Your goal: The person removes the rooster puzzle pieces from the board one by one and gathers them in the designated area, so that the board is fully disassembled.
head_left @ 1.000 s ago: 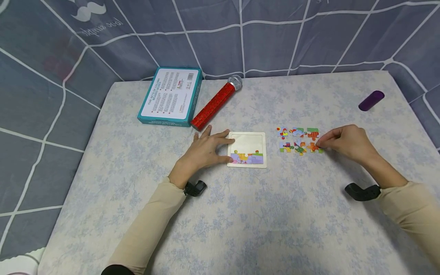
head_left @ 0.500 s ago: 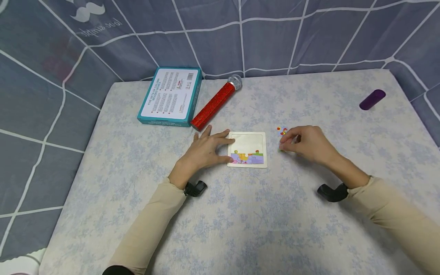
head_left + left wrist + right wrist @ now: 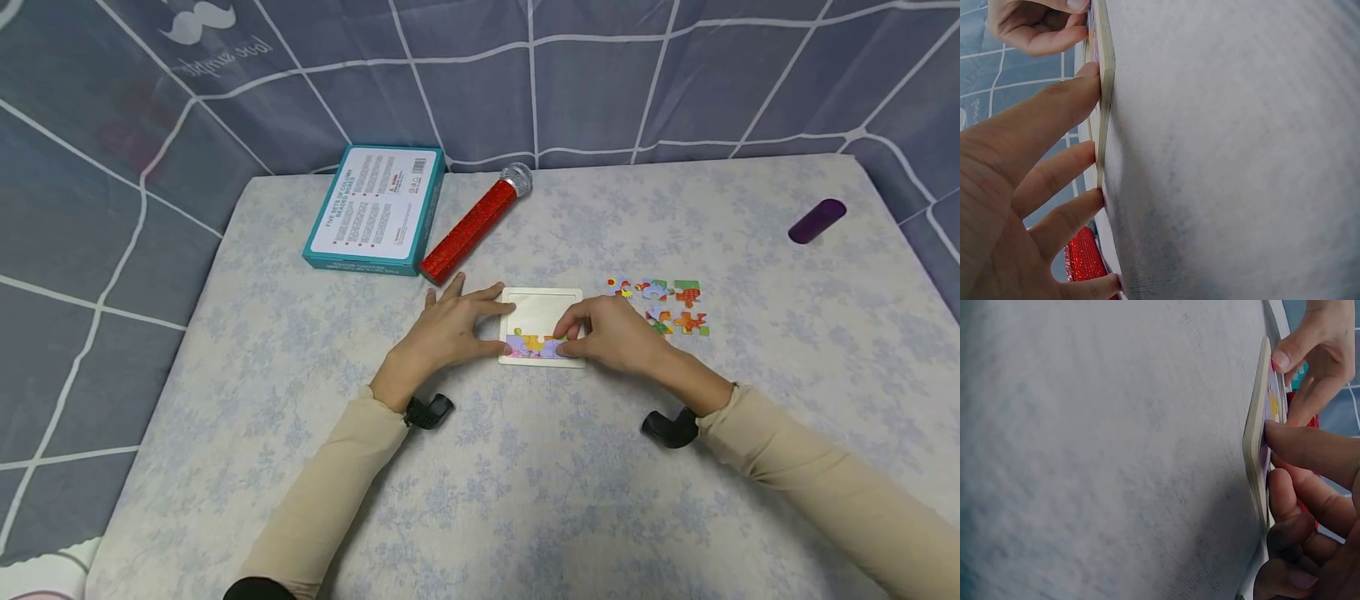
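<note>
A small square puzzle tray [image 3: 536,362] lies on the table, with joined puzzle pieces [image 3: 532,343] along its near side and a bare upper part. My left hand [image 3: 447,333] rests at the tray's left edge, its fingers spread and thumb touching the rim, as the left wrist view shows. Over the tray's right side, my right hand [image 3: 617,333] has its thumb on the lower-right pieces and its other fingers bent. Whether it pinches a piece is hidden. Loose puzzle pieces [image 3: 688,322] lie just right of this hand, which may cover some of them.
Behind my left hand lie a red glitter microphone [image 3: 472,231] and a teal box [image 3: 372,204]. A purple cylinder [image 3: 817,221] lies at the far right of the cloth-covered table [image 3: 525,500]. A tile-patterned curtain [image 3: 600,92] hangs along the back.
My right hand has moved left from the rightmost loose pieces, past the others, onto the tray's right side. The left hand has stayed at the tray's edge.
</note>
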A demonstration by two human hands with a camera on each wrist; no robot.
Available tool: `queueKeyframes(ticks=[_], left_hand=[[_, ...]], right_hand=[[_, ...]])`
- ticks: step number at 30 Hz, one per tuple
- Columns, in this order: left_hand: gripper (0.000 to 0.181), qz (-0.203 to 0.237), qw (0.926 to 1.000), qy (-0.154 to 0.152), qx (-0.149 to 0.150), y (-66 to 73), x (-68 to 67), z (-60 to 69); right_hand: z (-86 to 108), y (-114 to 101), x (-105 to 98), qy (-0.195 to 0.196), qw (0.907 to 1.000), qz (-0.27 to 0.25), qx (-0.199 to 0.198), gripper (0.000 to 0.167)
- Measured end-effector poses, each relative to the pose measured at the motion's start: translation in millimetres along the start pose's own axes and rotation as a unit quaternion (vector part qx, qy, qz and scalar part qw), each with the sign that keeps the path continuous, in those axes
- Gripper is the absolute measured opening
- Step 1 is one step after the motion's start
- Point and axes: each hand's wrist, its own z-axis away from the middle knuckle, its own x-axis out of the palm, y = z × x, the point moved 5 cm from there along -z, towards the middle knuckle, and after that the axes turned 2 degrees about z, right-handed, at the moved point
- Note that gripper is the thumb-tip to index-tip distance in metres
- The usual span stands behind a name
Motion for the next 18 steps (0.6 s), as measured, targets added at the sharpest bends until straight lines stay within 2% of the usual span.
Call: queueKeyframes(ticks=[12,18], left_hand=[[0.062,-0.003,1.0000,-0.001,0.001,-1.2,-0.4,0.1],[0.065,-0.005,0.9997,-0.024,0.003,-2.2,-0.9,1.6]], right_hand=[[1.9,-1.4,2.7,-0.002,0.9993,-0.026,0.028,0.011],[1.5,-7.9,0.7,0.004,0.9996,-0.016,0.025,0.006]])
